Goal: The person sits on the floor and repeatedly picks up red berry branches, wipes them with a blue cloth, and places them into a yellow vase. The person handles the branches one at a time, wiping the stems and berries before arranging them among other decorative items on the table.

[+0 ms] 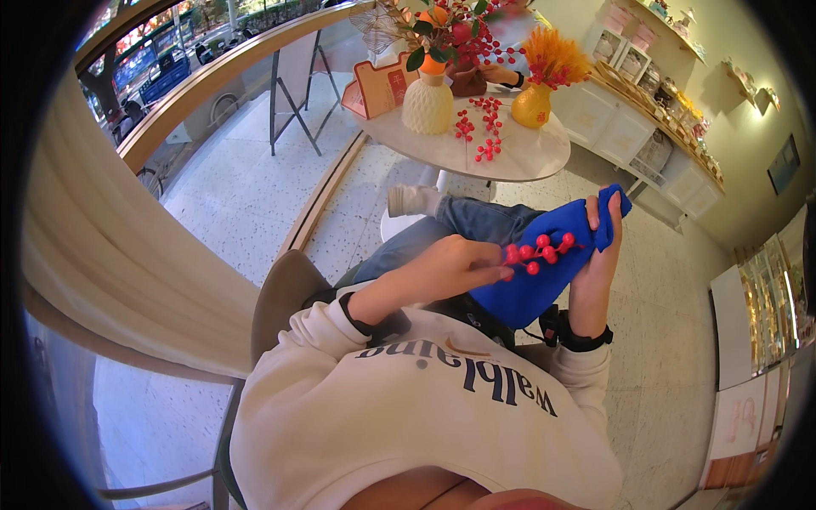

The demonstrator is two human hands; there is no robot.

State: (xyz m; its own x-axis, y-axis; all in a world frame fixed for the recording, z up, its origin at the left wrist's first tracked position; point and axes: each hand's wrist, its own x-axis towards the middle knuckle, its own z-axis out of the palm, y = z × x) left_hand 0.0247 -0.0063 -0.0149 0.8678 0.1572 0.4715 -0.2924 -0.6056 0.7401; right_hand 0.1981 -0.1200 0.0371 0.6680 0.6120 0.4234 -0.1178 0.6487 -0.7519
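My left hand (468,262) pinches one end of a sprig of red artificial berries (542,252) between thumb and fingers. A blue cloth (532,293) hangs behind the berries, over my lap. Its upper corner is bunched in my right hand (602,239), the fingers wrapped around a fold. The far end of the sprig's stem reaches the cloth close to my right hand; whether it is held there cannot be told. Loose sprigs of red berries (489,127) lie on the round table (433,150) in front of me.
A cream textured vase (427,105) with an arrangement, a yellow vase (531,107) and a red-orange card stand (376,89) stand on the table. Across it, another person's hand (500,74) is beside a dark brown cloth item (466,80). A curtain (127,242) hangs at my left.
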